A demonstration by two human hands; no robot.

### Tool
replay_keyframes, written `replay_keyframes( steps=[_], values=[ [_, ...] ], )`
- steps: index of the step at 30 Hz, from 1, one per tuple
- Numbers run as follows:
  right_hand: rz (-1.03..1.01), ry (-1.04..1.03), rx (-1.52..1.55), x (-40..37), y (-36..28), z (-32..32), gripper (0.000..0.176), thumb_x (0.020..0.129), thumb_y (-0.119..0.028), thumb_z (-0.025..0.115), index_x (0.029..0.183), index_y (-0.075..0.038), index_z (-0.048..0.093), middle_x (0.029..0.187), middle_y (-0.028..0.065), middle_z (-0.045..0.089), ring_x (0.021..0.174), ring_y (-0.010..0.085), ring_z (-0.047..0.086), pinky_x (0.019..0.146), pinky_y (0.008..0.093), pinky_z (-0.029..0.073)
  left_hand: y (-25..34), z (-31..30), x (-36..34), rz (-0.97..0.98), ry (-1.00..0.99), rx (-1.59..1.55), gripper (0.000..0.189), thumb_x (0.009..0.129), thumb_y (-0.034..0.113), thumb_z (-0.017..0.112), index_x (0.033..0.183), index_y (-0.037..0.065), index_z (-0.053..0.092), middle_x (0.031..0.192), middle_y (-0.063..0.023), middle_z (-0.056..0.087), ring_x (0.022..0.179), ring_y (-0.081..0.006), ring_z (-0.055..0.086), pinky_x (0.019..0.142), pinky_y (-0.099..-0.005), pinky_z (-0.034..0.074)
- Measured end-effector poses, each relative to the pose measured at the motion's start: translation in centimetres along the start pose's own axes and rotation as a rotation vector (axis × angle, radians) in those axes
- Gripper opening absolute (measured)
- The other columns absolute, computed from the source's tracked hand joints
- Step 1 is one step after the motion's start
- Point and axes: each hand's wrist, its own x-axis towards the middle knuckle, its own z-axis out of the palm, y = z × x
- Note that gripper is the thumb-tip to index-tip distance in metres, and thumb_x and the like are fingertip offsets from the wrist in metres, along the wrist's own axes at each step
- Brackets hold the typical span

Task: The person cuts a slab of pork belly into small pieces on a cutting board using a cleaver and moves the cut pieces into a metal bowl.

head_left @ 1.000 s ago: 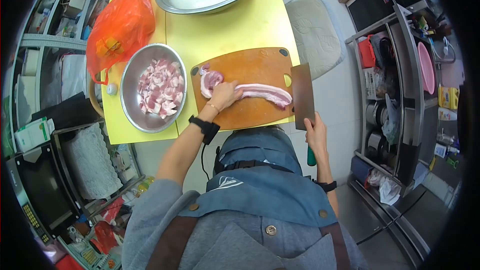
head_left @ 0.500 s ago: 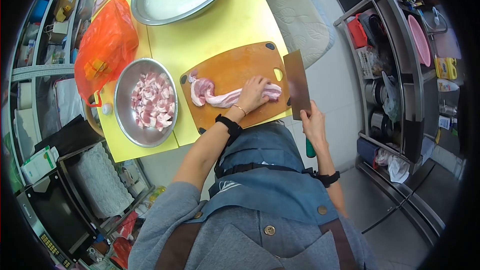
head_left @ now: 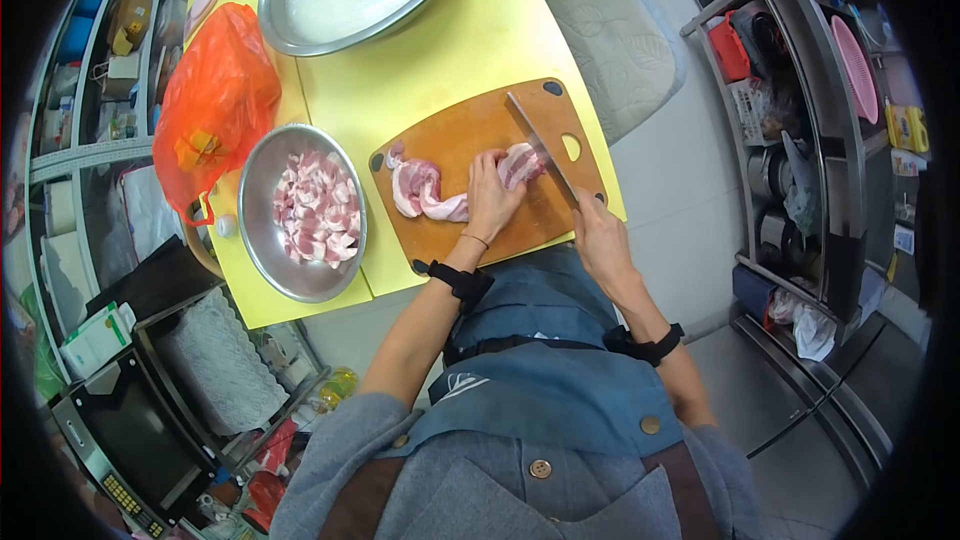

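A long strip of raw meat (head_left: 418, 190) lies curled across the brown cutting board (head_left: 480, 124). My left hand (head_left: 492, 198) is closed over the strip, its fingers pressing near the right end, and part of the meat is hidden beneath it. A cleaver (head_left: 543, 147) is gripped in my right hand (head_left: 602, 242), with the blade edge-down at the right end of the meat. Whether the edge touches the board cannot be made out. To the left of the board, a metal bowl (head_left: 253, 208) holds many cut meat pieces (head_left: 316, 208).
The yellow table (head_left: 440, 50) carries a large metal basin (head_left: 270, 15) of whitish contents at the back and an orange plastic bag (head_left: 218, 75) at the left. A cushioned seat (head_left: 605, 45) stands beyond the right edge. Metal shelves (head_left: 790, 140) line the right side.
The cleaver has moved left from beyond the board's edge to the meat's right end, its blade now turned edge-down. My left hand and the end of the meat have shifted slightly left.
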Motion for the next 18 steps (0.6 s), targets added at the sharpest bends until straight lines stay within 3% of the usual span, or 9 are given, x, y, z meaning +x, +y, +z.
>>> replay_keyframes(
  steps=[7,10,13,18],
  values=[
    [-0.008,-0.037,-0.086,0.7,-0.6,1.9,0.035,0.084,-0.001,0.049,0.119,-0.005,0.048,0.086,0.0209,0.056,0.070,0.0434,0.059,0.061,0.0496,0.048,0.3,-0.1,1.5,0.260,-0.057,0.044,0.037,0.066,0.009,0.072,0.098,-0.001,0.057,0.106,-0.0186,0.049,0.099,-0.0362,0.048,0.086,-0.0421,0.043],
    [0.013,-0.068,-0.115,0.7,-0.7,2.3,0.040,0.081,0.002,0.049,0.121,-0.005,0.046,0.087,0.0212,0.054,0.069,0.0428,0.059,0.059,0.0494,0.048,0.1,0.5,1.5,0.258,-0.085,0.039,0.048,0.065,0.008,0.075,0.110,0.003,0.060,0.103,-0.0198,0.050,0.097,-0.0366,0.048,0.084,-0.0428,0.044],
    [-0.005,-0.072,-0.139,0.6,-0.5,2.5,0.043,0.079,0.002,0.050,0.122,-0.005,0.044,0.088,0.0206,0.053,0.066,0.0407,0.060,0.057,0.0482,0.049,-0.1,1.0,1.5,0.233,-0.072,-0.012,0.051,0.064,0.008,0.076,0.113,0.005,0.060,0.103,-0.0195,0.049,0.097,-0.0363,0.048,0.084,-0.0426,0.044],
    [-0.025,-0.080,-0.156,-0.4,-0.4,2.4,0.045,0.078,0.000,0.052,0.122,-0.005,0.042,0.089,0.0195,0.053,0.062,0.0375,0.062,0.055,0.0463,0.050,-0.6,0.7,1.8,0.244,-0.095,0.040,0.044,0.065,0.011,0.075,0.107,0.003,0.061,0.105,-0.0190,0.050,0.098,-0.0357,0.049,0.084,-0.0420,0.044]
  ],
)
